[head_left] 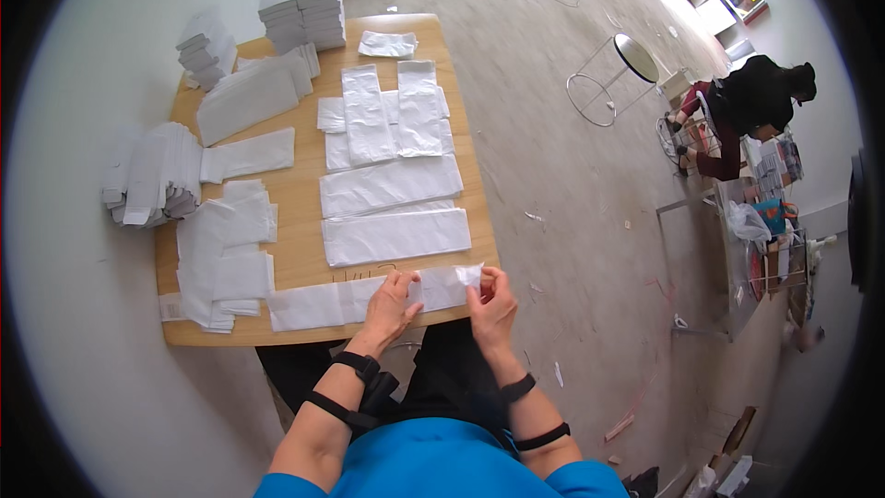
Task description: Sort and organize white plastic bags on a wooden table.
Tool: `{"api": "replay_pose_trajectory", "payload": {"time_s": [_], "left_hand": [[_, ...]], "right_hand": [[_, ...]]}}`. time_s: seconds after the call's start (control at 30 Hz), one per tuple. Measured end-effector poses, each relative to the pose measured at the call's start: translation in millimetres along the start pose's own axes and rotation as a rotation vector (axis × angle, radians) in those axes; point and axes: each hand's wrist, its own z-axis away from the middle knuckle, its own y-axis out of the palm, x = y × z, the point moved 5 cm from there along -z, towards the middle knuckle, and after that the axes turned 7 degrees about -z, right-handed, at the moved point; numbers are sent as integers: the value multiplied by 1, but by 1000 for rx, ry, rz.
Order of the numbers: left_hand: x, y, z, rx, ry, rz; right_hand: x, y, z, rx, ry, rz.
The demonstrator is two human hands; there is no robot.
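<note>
Your right hand (493, 302) looks to have the right end of the white strip (313, 306) pinched between thumb and fingers, kinda crumpled there. Your left hand (392, 304) is just touching it, thumb and index slightly apart. Most of the strip runs left of those fingers along the table (307, 198), with sheets (396, 237) just beyond your fingertips.

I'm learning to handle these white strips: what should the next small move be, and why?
Probably, use the right hand to smooth the right end of the nearest white strip: that end looks crumpled beside its fingers, while the left hand rests farther left along the strip.
</note>
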Motion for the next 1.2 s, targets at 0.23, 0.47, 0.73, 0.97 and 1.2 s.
{"api": "replay_pose_trajectory", "payload": {"time_s": [0.23,0.47,0.73,0.97,1.2], "left_hand": [[3,-28,30,-94,-166,643],[48,-3,45,-292,-390,1043],[55,-26,32,-362,-439,582],[71,-27,28,-318,-471,448],[69,-30,28,-305,-483,411]], "right_hand": [[44,53,42,93,-430,270],[52,81,62,259,-387,115],[-11,46,9,73,13,20],[-28,61,-6,189,89,57],[-33,64,-7,192,65,144]]}}
